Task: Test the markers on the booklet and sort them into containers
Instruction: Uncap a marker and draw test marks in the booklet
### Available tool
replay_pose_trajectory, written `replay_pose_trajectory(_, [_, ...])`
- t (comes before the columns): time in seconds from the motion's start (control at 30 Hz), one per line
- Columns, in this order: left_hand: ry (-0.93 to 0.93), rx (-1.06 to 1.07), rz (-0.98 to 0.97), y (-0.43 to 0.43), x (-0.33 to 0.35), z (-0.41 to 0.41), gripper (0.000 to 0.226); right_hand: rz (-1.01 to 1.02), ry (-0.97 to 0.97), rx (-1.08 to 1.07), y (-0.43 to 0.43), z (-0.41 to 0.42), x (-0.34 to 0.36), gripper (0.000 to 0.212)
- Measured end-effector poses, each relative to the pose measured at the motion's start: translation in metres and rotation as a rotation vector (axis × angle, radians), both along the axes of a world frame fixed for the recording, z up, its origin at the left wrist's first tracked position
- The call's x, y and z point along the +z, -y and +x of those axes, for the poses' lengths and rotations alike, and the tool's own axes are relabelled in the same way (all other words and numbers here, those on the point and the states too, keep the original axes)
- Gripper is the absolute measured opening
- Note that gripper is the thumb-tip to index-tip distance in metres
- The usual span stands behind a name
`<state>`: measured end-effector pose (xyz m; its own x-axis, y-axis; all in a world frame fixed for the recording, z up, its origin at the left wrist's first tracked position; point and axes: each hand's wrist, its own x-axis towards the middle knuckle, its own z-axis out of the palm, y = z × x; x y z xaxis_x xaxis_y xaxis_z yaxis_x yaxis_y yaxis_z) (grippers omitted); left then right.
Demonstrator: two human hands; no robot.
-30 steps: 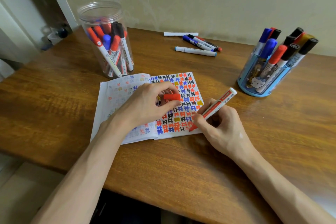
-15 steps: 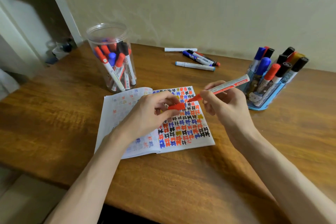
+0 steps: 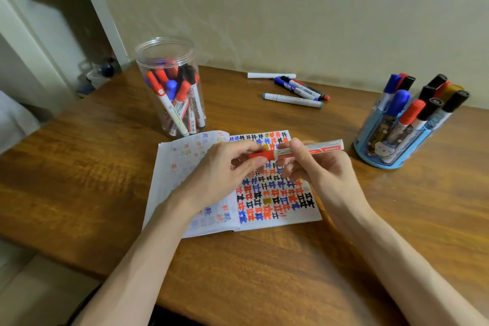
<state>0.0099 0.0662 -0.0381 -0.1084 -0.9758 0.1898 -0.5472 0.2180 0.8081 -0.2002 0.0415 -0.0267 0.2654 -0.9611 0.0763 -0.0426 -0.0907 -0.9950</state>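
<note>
An open booklet (image 3: 267, 201) full of red, blue and black marks lies on the wooden table (image 3: 105, 180). Above it my right hand (image 3: 317, 167) grips the white barrel of a red marker (image 3: 322, 147), held level. My left hand (image 3: 225, 174) pinches the red cap (image 3: 260, 155), which sits on the marker's tip end. A clear plastic jar (image 3: 172, 61) with several markers stands behind the booklet on the left. A blue holder (image 3: 375, 140) with several markers stands at the right.
Several loose markers (image 3: 293, 95) lie at the back of the table near the wall. A white shelf unit (image 3: 53, 34) stands at the far left. The table's front edge runs below my forearms.
My right hand lifted the red marker off the page and turned it level. The cap in my left hand met the tip and now covers it. The camera tilted up.
</note>
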Motion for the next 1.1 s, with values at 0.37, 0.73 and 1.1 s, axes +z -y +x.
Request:
replay_pose_trajectory(0.37, [0.0, 0.006, -0.103, -0.003, -0.001, -0.007, 0.02, -0.084, 0.022, 0.032, -0.009, 0.0, -0.013, 0.037])
replay_pose_trajectory(0.73, [-0.067, -0.008, -0.078, -0.005, 0.012, 0.002, 0.019, 0.014, 0.068, 0.013, -0.003, -0.001, -0.003, 0.022])
replay_pose_trajectory(1.1, [-0.402, 0.345, -0.305, -0.077, 0.038, 0.068, 0.023, -0.181, -0.145, 0.214, -0.017, 0.042, 0.005, 0.023])
